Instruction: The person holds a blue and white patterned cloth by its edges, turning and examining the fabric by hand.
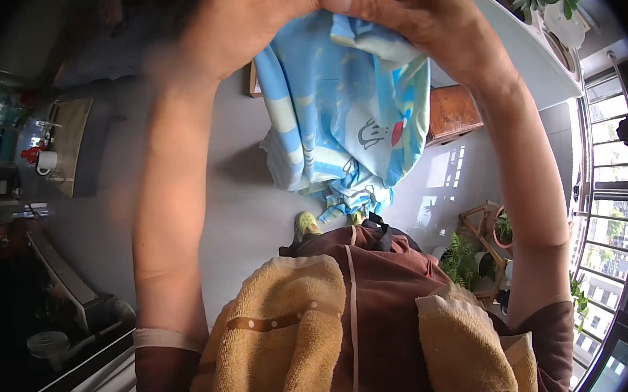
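Note:
A large blue cloth (336,111) with a pale cartoon print hangs in loose folds in front of me, perhaps a bed sheet. Its lower end gathers close to my shoes (307,224). Both arms are raised, and my left hand (251,13) pinches the cloth's top edge near the upper rim of the view. My right hand (421,15) grips the same edge beside it, thumb laid over the fabric. The two thumbs nearly meet. Other fingertips are cut off by the frame or hidden behind the cloth.
A tan towel (274,336) lies over my brown top. Behind the cloth stands a reddish wooden stool or box (454,112). To the right are a white counter (519,48), barred windows (614,167) and potted plants (458,261). A low table (71,144) is at far left.

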{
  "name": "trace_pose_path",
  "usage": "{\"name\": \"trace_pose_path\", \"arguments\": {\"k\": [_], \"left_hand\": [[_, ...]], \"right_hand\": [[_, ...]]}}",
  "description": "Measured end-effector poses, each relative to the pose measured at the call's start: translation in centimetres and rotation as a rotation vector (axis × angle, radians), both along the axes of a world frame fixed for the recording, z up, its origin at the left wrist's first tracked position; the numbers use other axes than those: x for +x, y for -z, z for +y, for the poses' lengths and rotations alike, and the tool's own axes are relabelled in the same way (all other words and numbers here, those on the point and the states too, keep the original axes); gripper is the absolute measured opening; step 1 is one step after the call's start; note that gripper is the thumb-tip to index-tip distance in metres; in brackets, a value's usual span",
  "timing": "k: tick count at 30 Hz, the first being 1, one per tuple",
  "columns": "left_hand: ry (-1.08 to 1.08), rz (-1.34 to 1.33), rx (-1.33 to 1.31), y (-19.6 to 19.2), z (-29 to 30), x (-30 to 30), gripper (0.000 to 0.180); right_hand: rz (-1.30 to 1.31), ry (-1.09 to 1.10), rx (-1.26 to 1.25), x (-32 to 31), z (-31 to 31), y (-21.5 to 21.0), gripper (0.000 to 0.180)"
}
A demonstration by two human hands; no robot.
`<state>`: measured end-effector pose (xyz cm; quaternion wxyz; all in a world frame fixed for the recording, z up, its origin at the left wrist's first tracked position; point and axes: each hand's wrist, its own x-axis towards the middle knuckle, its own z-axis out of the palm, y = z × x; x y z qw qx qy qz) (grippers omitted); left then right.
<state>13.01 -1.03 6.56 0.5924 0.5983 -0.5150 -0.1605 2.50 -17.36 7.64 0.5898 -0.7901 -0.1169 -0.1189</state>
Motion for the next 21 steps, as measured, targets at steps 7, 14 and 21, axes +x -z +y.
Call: {"name": "trace_pose_path", "arguments": {"k": [7, 14, 21], "left_hand": [[0.021, 0.010, -0.290, 1.6, -0.5, -1.5, 0.019], [0.116, 0.267, 0.481, 11.3, 5.0, -1.7, 0.025], [-0.264, 0.489, 0.397, 15.1, 17.4, 1.2, 0.019]], "right_hand": [[-0.163, 0.138, -0.662, -2.7, 2.0, -5.5, 0.017], [-0.553, 0.348, -1.023, -2.0, -14.4, -7.4, 0.021], [-0.142, 0.801, 0.106, -5.6, -20.6, -2.7, 0.029]]}}
